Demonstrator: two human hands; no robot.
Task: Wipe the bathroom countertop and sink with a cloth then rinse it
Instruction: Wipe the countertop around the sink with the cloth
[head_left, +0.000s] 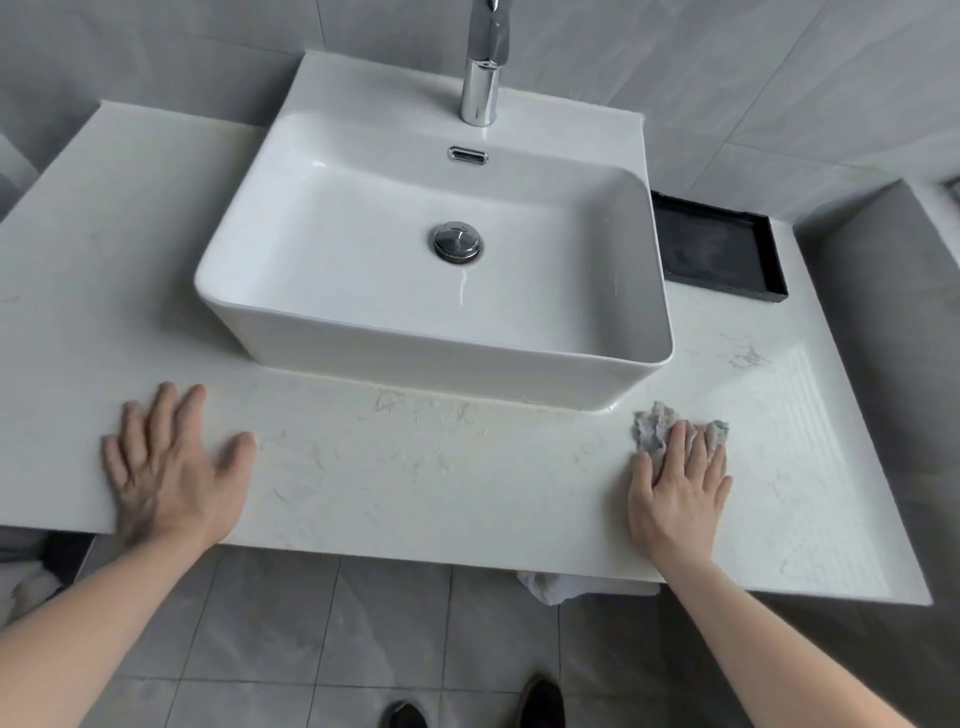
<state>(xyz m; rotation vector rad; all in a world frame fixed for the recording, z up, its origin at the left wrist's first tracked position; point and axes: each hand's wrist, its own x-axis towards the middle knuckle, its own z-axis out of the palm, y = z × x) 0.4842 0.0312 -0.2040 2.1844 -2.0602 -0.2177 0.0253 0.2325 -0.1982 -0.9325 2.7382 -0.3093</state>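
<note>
Right now both hands are down flat on the counter (415, 483), one at each end of the front strip before the sink (613, 197). The left hand (171, 467) lies palm down near the front edge, fingers straight and slightly fanned, thumb stuck out toward the middle; it holds nothing, just presses on the stone. The right hand (678, 486) is also flat, its fingers straight and close together, lying on top of a crumpled grey cloth (652, 423). The cloth pokes out beyond the fingertips and to the thumb side, bunched up on the counter just off the sink's front right corner. Nothing is pinched; the fingers simply press the cloth down.

The sink is a white box-shaped basin standing on the counter, with a chrome plug (457, 241) in the middle of its floor and a thin streak of water below it. A chrome tap (480, 78) rises at the back, above a small overflow slot (468, 155). To the right of the basin, against the wall, lies a black tray (722, 249). The counter's right end has a ribbed patch. Below, grey floor tiles, two dark shoes (540, 701), and something white hanging under the counter's edge.
</note>
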